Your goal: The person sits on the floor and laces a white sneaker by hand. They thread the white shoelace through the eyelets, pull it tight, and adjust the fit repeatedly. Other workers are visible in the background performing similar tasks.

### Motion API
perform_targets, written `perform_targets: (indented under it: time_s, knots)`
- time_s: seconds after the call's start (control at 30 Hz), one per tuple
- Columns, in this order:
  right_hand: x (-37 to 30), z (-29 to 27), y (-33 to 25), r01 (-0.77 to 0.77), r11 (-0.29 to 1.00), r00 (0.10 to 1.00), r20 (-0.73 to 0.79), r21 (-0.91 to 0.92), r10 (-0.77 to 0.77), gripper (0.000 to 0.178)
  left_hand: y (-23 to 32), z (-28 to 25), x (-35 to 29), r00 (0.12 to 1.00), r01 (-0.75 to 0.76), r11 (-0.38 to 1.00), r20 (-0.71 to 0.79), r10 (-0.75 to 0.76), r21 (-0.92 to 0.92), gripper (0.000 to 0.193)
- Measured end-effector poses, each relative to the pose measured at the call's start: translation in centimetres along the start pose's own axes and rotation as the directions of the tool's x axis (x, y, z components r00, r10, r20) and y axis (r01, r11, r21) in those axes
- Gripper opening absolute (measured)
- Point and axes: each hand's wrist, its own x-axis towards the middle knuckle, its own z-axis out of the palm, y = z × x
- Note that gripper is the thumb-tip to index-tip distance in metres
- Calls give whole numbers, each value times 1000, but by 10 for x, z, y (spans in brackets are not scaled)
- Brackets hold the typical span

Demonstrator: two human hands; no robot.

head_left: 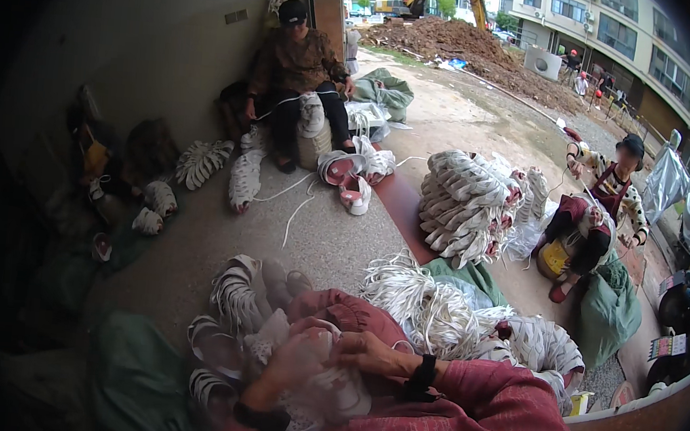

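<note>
A white woven shoe (pixel 344 395) lies in my lap at the bottom middle, its far part covered by my hands. My left hand (pixel 299 362) is over the shoe's left side, smeared by motion, so its fingers do not show clearly. Bent in toward the shoe's upper end, my right hand (pixel 368 353) has its fingers closed there; a dark band circles that wrist. Whether a lace runs between the two hands I cannot make out. Close beside my left arm are more white strappy shoes (pixel 237 296), with an open one (pixel 216 345) showing a pinkish inside.
A heap of white laces (pixel 427 307) lies beyond my right arm, beside a green sack (pixel 469 280). Behind it rises a tall stack of white shoes (pixel 467 205). Two co-workers sit with shoes, one far left (pixel 300 66), one right (pixel 606 187). Dark green cloth (pixel 138 377) lies near left.
</note>
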Motion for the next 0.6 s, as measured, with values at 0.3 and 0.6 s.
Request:
perform_targets:
  time_s: [0.3, 0.6]
  knots:
    - [-7, -8, 30, 163, 979, 965, -226, 127, -131, 15, -71, -29, 16, 1000, -14, 1000, -11, 14, 14, 65]
    - [0, -9, 1, 69, 979, 992, -91, -190, -88, 16, -72, -28, 20, 997, 11, 995, -76, -4, 97, 68]
